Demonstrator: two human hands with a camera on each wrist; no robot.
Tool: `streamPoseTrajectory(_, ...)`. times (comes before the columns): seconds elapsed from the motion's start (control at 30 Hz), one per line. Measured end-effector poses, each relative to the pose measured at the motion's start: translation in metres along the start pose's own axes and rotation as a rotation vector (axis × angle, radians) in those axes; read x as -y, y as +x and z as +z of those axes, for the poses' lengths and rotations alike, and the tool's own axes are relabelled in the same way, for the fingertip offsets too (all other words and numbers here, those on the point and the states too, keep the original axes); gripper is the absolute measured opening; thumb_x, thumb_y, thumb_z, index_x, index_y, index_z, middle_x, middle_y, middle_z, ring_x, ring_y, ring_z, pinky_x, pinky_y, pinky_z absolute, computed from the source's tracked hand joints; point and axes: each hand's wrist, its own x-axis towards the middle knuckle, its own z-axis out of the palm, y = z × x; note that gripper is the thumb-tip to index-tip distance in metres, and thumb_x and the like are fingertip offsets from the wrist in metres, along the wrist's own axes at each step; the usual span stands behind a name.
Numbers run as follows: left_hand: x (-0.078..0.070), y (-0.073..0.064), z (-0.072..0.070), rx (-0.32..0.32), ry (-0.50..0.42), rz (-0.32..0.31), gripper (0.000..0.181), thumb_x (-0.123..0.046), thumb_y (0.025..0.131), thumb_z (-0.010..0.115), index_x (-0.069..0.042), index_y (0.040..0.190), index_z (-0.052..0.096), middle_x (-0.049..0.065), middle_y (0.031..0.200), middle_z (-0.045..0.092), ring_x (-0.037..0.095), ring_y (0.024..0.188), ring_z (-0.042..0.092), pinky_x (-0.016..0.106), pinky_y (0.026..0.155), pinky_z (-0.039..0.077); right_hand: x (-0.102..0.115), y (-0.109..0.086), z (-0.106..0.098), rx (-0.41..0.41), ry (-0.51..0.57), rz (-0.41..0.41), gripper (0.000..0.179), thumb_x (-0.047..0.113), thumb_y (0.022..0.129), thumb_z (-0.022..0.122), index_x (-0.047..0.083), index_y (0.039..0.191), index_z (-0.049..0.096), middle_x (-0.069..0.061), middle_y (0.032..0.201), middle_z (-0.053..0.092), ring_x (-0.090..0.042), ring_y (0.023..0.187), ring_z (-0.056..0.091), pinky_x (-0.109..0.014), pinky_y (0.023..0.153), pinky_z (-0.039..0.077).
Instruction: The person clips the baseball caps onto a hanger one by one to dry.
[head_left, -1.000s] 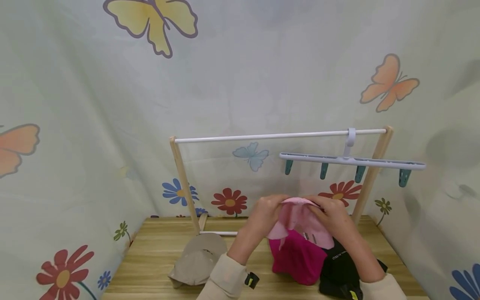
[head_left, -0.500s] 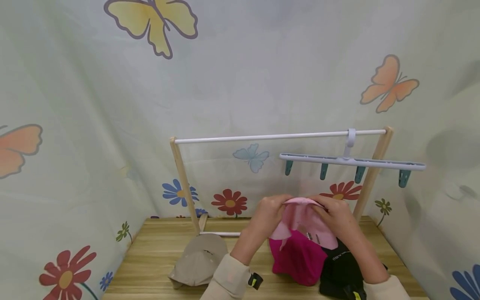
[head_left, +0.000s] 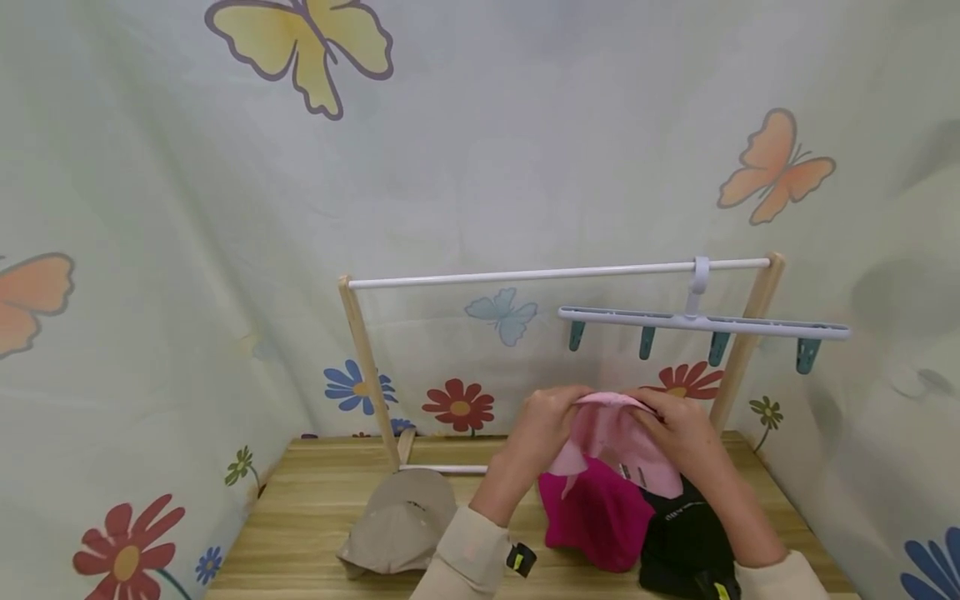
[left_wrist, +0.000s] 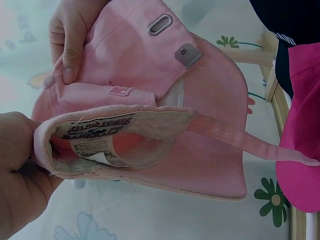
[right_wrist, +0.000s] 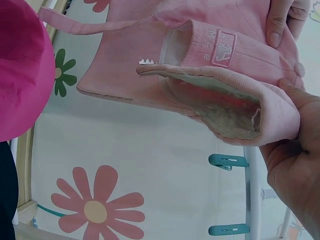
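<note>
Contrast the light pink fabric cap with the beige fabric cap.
The left hand and right hand hold the light pink fabric cap; the beige fabric cap lies on the wooden table. In the head view, the pink cap is right of centre, the beige cap left. Neither hangs from the white plastic hanger.

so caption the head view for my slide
Left hand and right hand grip a pale pink baseball cap; a four-clip hanger hangs from the rack.

A pale backdrop (head_left: 525, 167) rises behind the wood-grain tabletop (head_left: 300, 508). There's a yellow butterfly (head_left: 315, 30) printed up high, red flowers (head_left: 460, 407) lower.
</note>
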Motion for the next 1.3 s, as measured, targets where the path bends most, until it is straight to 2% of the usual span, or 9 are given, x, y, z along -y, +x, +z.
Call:
streamPoseTrajectory(0.2, 0.0, 0.002, 0.004, -0.015, 0.012, 0.012, 0.021, -0.016, 0.102, 0.062, -0.014, 0.12, 0.074, -0.001, 0.111, 0.076, 0.01, 0.101, 0.071, 0.016, 0.09, 0.053, -0.004, -0.001, -0.002, -0.013, -0.009, -0.012, 0.027, -0.007, 0.08, 0.08, 0.002, 0.105, 0.076, -0.011, 0.091, 0.076, -0.025, 0.078, 0.073, -0.043, 0.069, 0.061)
streamPoseTrajectory(0.3, -0.001, 0.005, 0.007, -0.033, 0.03, 0.026, 0.02, -0.015, 0.102, 0.062, -0.014, 0.118, 0.074, 0.0, 0.109, 0.076, 0.009, 0.099, 0.072, 0.016, 0.089, 0.054, -0.007, -0.001, -0.003, -0.027, -0.015, -0.021, 0.027, -0.007, 0.079, 0.08, 0.004, 0.104, 0.077, -0.009, 0.09, 0.076, -0.024, 0.077, 0.072, -0.026, 0.072, 0.06)
streamPoseTrajectory(0.4, -0.002, 0.006, 0.007, -0.047, 0.03, 0.028, 0.019, -0.014, 0.102, 0.063, -0.013, 0.117, 0.074, 0.001, 0.109, 0.077, 0.01, 0.099, 0.072, 0.016, 0.089, 0.054, -0.01, -0.001, -0.003, -0.046, -0.018, -0.034, 0.028, -0.007, 0.078, 0.081, 0.005, 0.102, 0.077, -0.008, 0.089, 0.076, -0.022, 0.076, 0.071, -0.006, 0.076, 0.051)
streamPoseTrajectory(0.47, -0.003, 0.007, 0.008, -0.05, 0.022, 0.026, 0.02, -0.014, 0.101, 0.063, -0.013, 0.117, 0.075, 0.001, 0.109, 0.077, 0.011, 0.1, 0.072, 0.016, 0.089, 0.054, -0.011, -0.001, -0.004, -0.06, -0.019, -0.044, 0.028, -0.007, 0.077, 0.082, 0.006, 0.102, 0.077, -0.008, 0.088, 0.076, -0.022, 0.075, 0.071, 0.0, 0.077, 0.045)
streamPoseTrajectory(0.7, -0.006, 0.007, 0.01, -0.032, 0.018, 0.003, 0.02, -0.014, 0.102, 0.062, -0.014, 0.118, 0.074, 0.0, 0.11, 0.076, 0.009, 0.101, 0.072, 0.014, 0.089, 0.053, -0.009, 0.0, -0.006, -0.088, -0.025, -0.072, 0.03, -0.01, 0.074, 0.082, 0.004, 0.1, 0.078, -0.009, 0.087, 0.076, -0.022, 0.073, 0.071, -0.005, 0.075, 0.05)
streamPoseTrajectory(1.0, -0.011, 0.008, 0.013, -0.022, 0.007, 0.024, 0.02, -0.011, 0.101, 0.062, -0.013, 0.117, 0.075, -0.001, 0.109, 0.076, 0.007, 0.1, 0.071, 0.012, 0.088, 0.052, -0.013, -0.004, -0.01, -0.079, 0.004, -0.048, 0.033, -0.013, 0.074, 0.081, 0.003, 0.103, 0.077, -0.012, 0.091, 0.077, -0.03, 0.08, 0.074, 0.003, 0.086, 0.034)
streamPoseTrajectory(1.3, -0.013, 0.01, 0.018, -0.013, 0.001, 0.026, 0.02, -0.014, 0.101, 0.063, -0.014, 0.117, 0.075, -0.002, 0.11, 0.076, 0.007, 0.101, 0.071, 0.011, 0.089, 0.051, -0.015, -0.004, -0.016, -0.068, -0.018, -0.05, 0.034, -0.012, 0.073, 0.082, 0.002, 0.103, 0.076, -0.012, 0.089, 0.076, -0.031, 0.077, 0.074, 0.004, 0.087, 0.032)
